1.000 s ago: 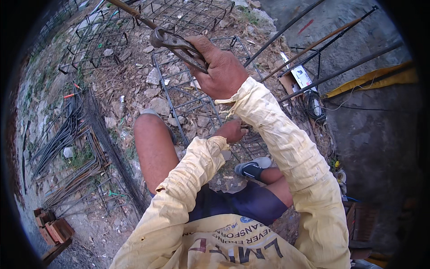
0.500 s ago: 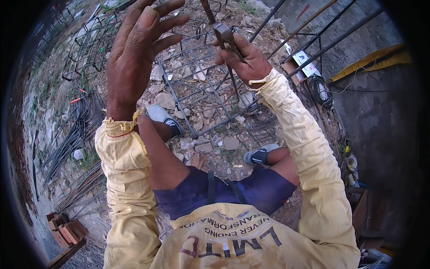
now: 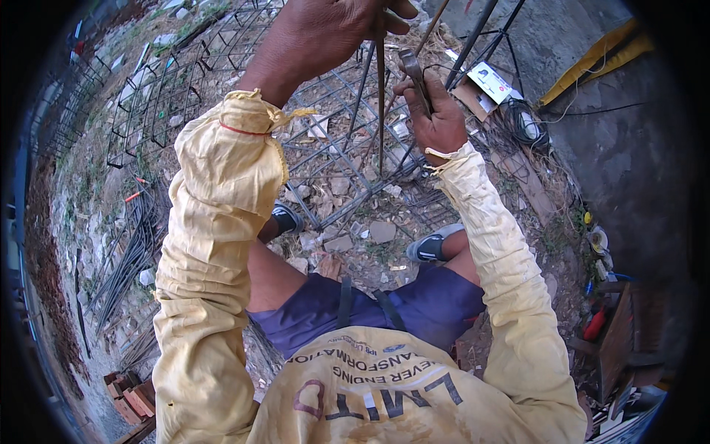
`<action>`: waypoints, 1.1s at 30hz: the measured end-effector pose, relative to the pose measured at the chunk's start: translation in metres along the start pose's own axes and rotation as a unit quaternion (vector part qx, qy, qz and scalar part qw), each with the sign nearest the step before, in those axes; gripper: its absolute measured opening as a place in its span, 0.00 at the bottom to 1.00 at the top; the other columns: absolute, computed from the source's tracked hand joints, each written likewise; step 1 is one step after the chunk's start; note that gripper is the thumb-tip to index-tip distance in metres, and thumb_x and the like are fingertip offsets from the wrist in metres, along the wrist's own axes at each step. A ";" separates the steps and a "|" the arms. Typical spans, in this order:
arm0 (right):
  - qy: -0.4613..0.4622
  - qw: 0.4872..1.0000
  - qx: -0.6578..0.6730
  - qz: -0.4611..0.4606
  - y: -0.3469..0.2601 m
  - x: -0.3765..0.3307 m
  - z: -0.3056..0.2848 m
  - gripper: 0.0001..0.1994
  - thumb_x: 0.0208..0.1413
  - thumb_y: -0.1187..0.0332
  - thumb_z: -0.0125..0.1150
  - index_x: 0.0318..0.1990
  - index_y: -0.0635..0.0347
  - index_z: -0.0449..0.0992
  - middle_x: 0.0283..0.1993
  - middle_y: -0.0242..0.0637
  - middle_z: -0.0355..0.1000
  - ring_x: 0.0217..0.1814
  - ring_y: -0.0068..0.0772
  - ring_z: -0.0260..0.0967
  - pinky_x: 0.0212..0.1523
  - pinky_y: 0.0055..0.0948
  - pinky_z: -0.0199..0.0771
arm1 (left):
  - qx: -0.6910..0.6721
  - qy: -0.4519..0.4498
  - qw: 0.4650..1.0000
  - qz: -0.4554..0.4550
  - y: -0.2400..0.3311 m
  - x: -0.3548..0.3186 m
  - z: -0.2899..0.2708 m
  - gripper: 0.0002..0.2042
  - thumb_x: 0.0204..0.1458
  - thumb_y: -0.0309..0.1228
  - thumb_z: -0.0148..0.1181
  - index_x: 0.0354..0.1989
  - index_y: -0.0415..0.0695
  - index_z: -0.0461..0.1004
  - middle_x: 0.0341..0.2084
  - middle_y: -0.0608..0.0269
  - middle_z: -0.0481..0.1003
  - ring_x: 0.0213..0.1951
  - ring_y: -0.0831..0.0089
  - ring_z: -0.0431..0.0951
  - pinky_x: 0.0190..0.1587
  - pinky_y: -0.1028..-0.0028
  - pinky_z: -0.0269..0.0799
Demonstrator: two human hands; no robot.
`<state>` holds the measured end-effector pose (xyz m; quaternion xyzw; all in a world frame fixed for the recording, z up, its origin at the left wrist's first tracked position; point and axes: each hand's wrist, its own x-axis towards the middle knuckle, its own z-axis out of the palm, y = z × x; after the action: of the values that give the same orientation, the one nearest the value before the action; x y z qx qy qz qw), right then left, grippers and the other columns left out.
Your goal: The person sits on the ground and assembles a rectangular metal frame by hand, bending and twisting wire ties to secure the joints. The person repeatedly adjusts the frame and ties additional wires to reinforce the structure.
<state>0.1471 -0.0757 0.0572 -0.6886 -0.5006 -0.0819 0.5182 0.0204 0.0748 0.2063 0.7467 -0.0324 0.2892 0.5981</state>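
Observation:
My left hand is raised at the top of the view, partly cut off by the edge. Its fingers curl around an upright rusty steel rod. To its right, my right hand is closed on a pair of metal pincers, whose head points up toward the rod with a small gap between them. A thin wire loop shows beside the right fingers. Below both hands lies a grid of steel reinforcing bars.
More rebar cages stand at the far left, above bundled dark rods. Bricks are stacked at lower left. On the right are a white box, coiled black cable and yellow cloth. Broken stones litter the ground between my feet.
My left hand has swung right from an open pose and closed around the rod. My right hand has shifted slightly right and down with the pincers, away from the rod.

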 end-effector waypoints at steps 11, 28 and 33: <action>0.187 0.978 0.041 0.080 0.034 -0.107 -0.103 0.16 0.64 0.67 0.58 0.57 0.61 0.72 0.41 0.33 0.75 0.32 0.15 0.64 0.33 0.19 0.66 | 0.073 -0.032 0.997 0.013 -0.029 0.041 0.035 0.16 0.70 0.38 0.41 0.38 0.39 0.69 0.26 0.65 0.72 0.29 0.75 0.74 0.34 0.73 0.73; 0.349 0.922 0.033 0.164 0.059 -0.152 -0.177 0.15 0.66 0.65 0.53 0.55 0.63 0.72 0.31 0.27 0.68 0.24 0.14 0.56 0.26 0.18 0.58 | 0.122 -0.077 0.990 -0.004 -0.045 0.044 0.082 0.19 0.69 0.42 0.40 0.36 0.39 0.70 0.25 0.64 0.72 0.29 0.75 0.75 0.35 0.73 0.77; 0.334 0.932 -0.026 0.139 0.064 -0.128 -0.203 0.15 0.65 0.68 0.55 0.56 0.62 0.72 0.35 0.27 0.70 0.26 0.14 0.58 0.28 0.18 0.61 | 0.076 -0.059 0.994 -0.047 -0.047 0.037 0.091 0.19 0.70 0.42 0.40 0.39 0.39 0.70 0.25 0.64 0.72 0.29 0.74 0.76 0.35 0.72 0.77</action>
<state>0.2171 -0.3126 0.0274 -0.6972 -0.1959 -0.2472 0.6438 0.1053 0.0163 0.1718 0.8065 -0.0098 0.2180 0.5494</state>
